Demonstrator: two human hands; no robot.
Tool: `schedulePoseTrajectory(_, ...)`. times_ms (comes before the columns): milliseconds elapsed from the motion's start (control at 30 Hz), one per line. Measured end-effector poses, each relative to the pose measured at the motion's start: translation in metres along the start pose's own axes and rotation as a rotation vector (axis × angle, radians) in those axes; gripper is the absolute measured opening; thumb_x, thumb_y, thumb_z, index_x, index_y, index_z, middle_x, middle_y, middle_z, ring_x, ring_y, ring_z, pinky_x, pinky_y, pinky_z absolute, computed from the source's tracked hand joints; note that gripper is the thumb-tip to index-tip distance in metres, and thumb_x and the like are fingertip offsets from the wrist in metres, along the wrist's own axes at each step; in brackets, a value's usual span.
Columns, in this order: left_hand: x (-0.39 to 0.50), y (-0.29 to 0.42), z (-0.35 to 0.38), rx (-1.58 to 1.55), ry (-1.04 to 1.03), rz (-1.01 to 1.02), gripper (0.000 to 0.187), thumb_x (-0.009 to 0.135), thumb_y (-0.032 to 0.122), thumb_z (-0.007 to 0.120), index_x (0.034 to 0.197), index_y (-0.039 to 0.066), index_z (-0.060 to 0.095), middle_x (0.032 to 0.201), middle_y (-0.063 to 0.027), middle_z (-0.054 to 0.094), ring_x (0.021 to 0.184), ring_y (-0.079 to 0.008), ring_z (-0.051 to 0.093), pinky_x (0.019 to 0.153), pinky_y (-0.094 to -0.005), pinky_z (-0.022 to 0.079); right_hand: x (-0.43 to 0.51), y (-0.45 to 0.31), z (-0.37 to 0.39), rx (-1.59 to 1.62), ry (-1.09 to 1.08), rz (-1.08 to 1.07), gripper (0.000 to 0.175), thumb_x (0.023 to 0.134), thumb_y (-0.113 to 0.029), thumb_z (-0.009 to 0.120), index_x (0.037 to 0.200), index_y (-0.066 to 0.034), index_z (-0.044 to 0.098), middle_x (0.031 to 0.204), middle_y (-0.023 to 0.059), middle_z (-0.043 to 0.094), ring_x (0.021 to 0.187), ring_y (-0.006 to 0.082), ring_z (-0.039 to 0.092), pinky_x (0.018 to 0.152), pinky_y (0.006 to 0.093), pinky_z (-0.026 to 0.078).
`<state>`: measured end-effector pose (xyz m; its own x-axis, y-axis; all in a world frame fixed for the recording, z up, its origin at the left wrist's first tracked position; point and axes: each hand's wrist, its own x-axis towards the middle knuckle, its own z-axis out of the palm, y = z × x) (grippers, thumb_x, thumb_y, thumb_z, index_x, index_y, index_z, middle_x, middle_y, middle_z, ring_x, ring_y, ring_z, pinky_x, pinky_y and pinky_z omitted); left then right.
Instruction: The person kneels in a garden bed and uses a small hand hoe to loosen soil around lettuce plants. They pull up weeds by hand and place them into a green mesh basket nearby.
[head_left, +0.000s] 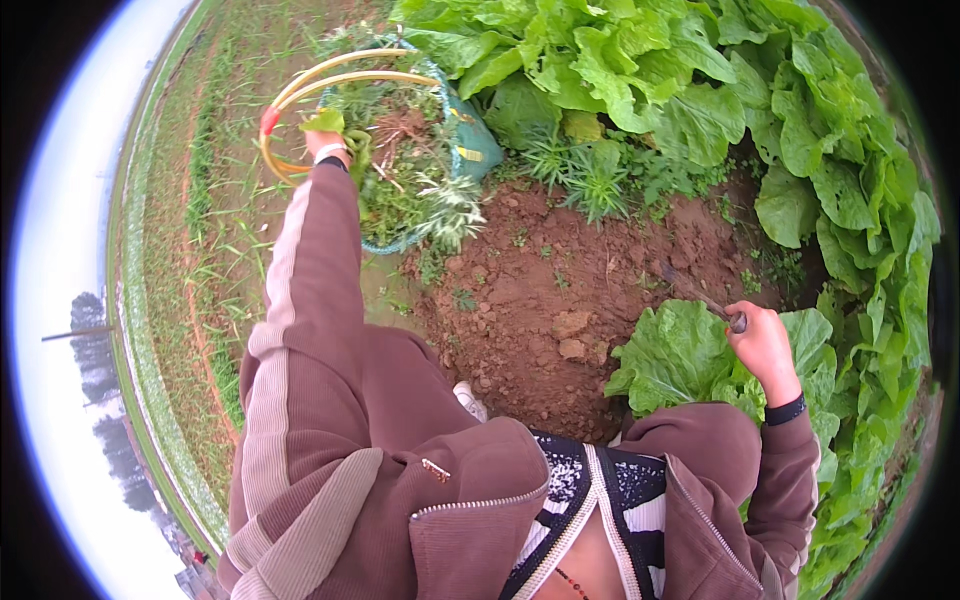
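Note:
My left hand (324, 142) reaches out over the near-left rim of a green woven bag (476, 142), with yellowish-green leaves (328, 120) in its grasp; the leaves hide most of the fingers. Inside the bag lies a heap of pulled weeds (405, 169), some with pale roots and soil. Two yellow hoop handles (300, 86), joined by red wrapping, arch over the bag's left side. In my right hand (759, 341) is the handle of a slim, soil-stained digging tool (694, 289). Its far end points at the ground and blends into the soil, so its shape is unclear.
Large leafy lettuce-like plants (652, 67) stand along the top and right. Another leafy plant (675, 356) grows close by my right knee. Weeds (596, 176) sprout beside the bare brown soil (540, 300). Grassy ground (217, 195) stretches left.

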<state>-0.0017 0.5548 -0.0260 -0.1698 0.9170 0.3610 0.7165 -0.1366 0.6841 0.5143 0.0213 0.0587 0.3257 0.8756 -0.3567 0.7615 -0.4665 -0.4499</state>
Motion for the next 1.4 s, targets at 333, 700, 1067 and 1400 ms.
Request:
schedulePoseTrajectory(333, 0.088, 0.022, 0.002, 1.195, -0.842, 0.306, 0.043, 0.090, 0.032, 0.051, 0.116, 0.001, 0.063, 0.122, -0.0259, 0.059, 0.116, -0.0407, 0.056, 0.097, -0.0456, 0.046, -0.006, 0.007, -0.007, 0.103, 0.028, 0.094, 0.024, 0.077, -0.008, 0.063, 0.100, -0.0049, 0.070, 0.080, 0.0216, 0.066, 0.079, 0.0381, 0.065, 0.070, 0.0424, 0.051)
schedulePoseTrajectory(700, -0.116, 0.276, -0.064, 1.178, -0.741, 0.703, 0.037, 0.092, 0.041, 0.057, 0.101, 0.006, 0.065, 0.095, -0.0211, 0.069, 0.090, -0.0395, 0.066, 0.079, -0.0483, 0.053, -0.022, 0.072, -0.050, 0.053, 0.109, 0.174, 0.022, 0.079, -0.011, 0.059, 0.098, -0.0048, 0.069, 0.086, 0.0204, 0.069, 0.085, 0.0369, 0.067, 0.078, 0.0427, 0.053)
schedulePoseTrajectory(1067, -0.244, 0.360, 0.033, 0.690, -1.158, 0.960, 0.032, 0.090, 0.031, 0.059, 0.112, 0.008, 0.064, 0.102, -0.0176, 0.068, 0.096, -0.0366, 0.064, 0.083, -0.0453, 0.051, -0.052, 0.253, -0.095, -0.056, 0.195, 0.433, 0.024, 0.073, -0.007, 0.060, 0.094, 0.0004, 0.070, 0.087, 0.0250, 0.068, 0.085, 0.0401, 0.065, 0.079, 0.0428, 0.052)
schedulePoseTrajectory(1400, -0.276, 0.387, 0.128, 0.681, -1.552, 1.132, 0.029, 0.091, 0.024, 0.060, 0.114, 0.007, 0.063, 0.100, -0.0175, 0.068, 0.096, -0.0367, 0.063, 0.084, -0.0445, 0.051, -0.057, 0.292, -0.049, 0.136, 0.249, 0.477, 0.025, 0.081, -0.012, 0.058, 0.102, -0.0058, 0.070, 0.085, 0.0229, 0.068, 0.079, 0.0379, 0.066, 0.073, 0.0392, 0.052)
